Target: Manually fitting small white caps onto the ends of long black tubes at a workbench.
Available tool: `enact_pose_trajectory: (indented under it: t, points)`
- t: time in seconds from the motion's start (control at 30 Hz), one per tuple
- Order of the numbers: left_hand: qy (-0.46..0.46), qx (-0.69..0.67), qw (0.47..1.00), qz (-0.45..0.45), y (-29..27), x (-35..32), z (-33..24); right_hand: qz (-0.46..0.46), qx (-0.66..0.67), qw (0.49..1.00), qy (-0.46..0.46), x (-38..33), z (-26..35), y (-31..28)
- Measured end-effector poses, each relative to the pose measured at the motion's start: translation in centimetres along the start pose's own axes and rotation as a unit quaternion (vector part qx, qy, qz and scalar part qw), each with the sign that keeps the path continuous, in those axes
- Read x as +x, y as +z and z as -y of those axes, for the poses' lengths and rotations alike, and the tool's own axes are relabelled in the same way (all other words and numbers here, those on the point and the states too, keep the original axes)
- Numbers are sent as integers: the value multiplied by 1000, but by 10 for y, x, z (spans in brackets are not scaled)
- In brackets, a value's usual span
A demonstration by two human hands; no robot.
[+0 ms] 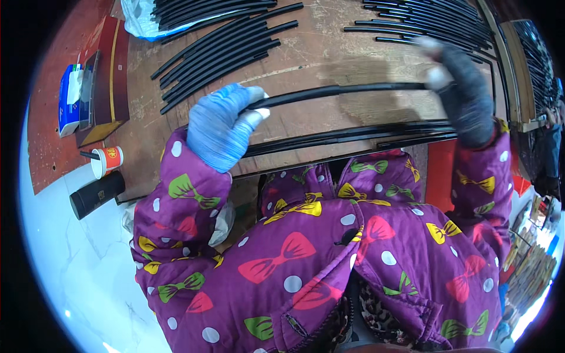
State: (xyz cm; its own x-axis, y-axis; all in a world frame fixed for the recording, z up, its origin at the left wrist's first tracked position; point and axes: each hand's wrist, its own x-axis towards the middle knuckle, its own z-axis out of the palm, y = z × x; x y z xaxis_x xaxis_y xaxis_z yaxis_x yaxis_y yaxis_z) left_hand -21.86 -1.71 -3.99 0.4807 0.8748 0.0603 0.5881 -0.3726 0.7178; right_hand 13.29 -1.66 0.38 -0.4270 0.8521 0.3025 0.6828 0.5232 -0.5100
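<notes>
My left hand (225, 120), in a blue glove with bare fingertips, is closed round the left part of a slim black rod (353, 88). The rod stretches to the right above the table, with a faint step in its outline near the middle. At its right end is my right hand (462, 88), in a dark glove with bare fingertips. Motion smears those fingers, so whether they grip the rod cannot be made out. Below the rod, more long black rods (341, 136) lie along the table's near edge.
Black rods (218, 53) lie in a row at the far left, and another bundle (424, 20) at the far right. A worn brown table (306, 56) carries them. To the left stand a dark red box (112, 76), a blue-white pack (70, 97), a paper cup (107, 162) and a black case (97, 195).
</notes>
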Motion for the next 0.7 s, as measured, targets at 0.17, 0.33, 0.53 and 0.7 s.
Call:
enact_pose_trajectory:
  t: [0.17,0.33,0.53,0.7]
  points:
    - [-58,-63,996,21,0,-5,10,-97,43,972,208,-51,-39,-25]
    - [-89,-99,988,77,5,-1,7,-110,332,880,323,-54,-18,0]
    - [40,-1,998,49,13,13,-26,7,365,890,271,-19,61,49]
    - [102,4,995,11,17,11,-23,26,411,846,340,-12,73,58]
